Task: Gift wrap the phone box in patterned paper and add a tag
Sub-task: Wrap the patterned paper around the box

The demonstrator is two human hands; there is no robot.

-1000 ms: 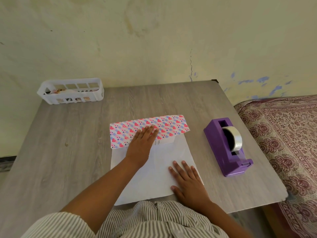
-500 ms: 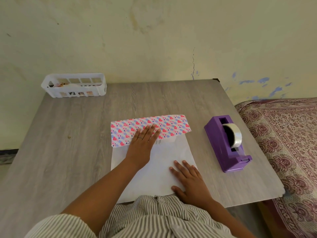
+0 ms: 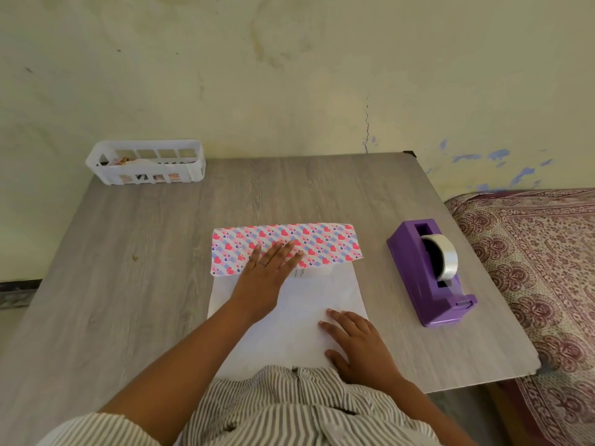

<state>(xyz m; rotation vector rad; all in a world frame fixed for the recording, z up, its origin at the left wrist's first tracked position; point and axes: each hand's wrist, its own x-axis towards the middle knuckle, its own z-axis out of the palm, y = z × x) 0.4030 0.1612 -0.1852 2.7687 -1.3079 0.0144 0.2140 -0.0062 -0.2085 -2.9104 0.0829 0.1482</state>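
Phone box (image 3: 314,272) lies at the middle of the grey wood-grain table (image 3: 128,284), almost wholly covered: only a small white strip with fine print shows just below the folded flap. Patterned paper (image 3: 322,243), pink and blue hearts, is folded over the box's far side, its white underside spreading toward the near edge. Left hand (image 3: 265,278) lies flat with straight fingers pressing the flap down on the box, a ring on 1 finger. Right hand (image 3: 357,344) rests palm down, fingers spread and straight, on the white sheet near the table's near edge. Purple tape dispenser (image 3: 429,272) with a clear roll stands to the right, apart from the paper. White plastic basket (image 3: 146,162) sits at the far left corner.
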